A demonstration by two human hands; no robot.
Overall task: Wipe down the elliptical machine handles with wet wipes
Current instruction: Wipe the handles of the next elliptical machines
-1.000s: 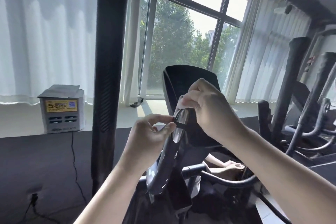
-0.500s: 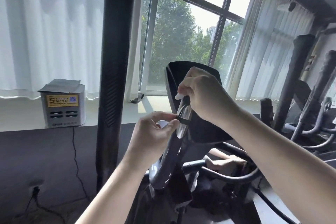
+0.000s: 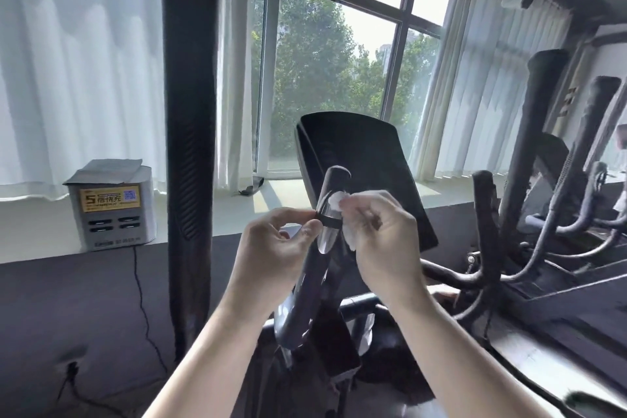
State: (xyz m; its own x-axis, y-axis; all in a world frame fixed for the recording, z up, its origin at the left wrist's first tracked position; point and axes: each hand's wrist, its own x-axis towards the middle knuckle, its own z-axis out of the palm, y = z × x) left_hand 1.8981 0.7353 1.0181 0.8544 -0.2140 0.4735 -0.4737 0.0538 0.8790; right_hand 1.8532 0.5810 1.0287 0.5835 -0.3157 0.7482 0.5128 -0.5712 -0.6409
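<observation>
The elliptical's short black grip handle (image 3: 330, 180), with a shiny metal sensor plate (image 3: 327, 234), rises in the middle of the view in front of the black console (image 3: 359, 159). My left hand (image 3: 274, 248) pinches the handle from the left at the dark band across the plate. My right hand (image 3: 380, 237) holds a white wet wipe (image 3: 334, 202) bunched in its fingers and presses it against the handle's right side, just below the tip. The tall black moving handle (image 3: 188, 112) stands at the left, untouched.
A grey power-bank station (image 3: 110, 207) sits on the white windowsill at the left, its cable running down the dark wall. More exercise machines with black handles (image 3: 543, 132) crowd the right side. White curtains flank the window.
My right hand came off the handle's top and dropped to its right side, so the wipe now shows. The handle tip is uncovered. My left hand kept its pinch.
</observation>
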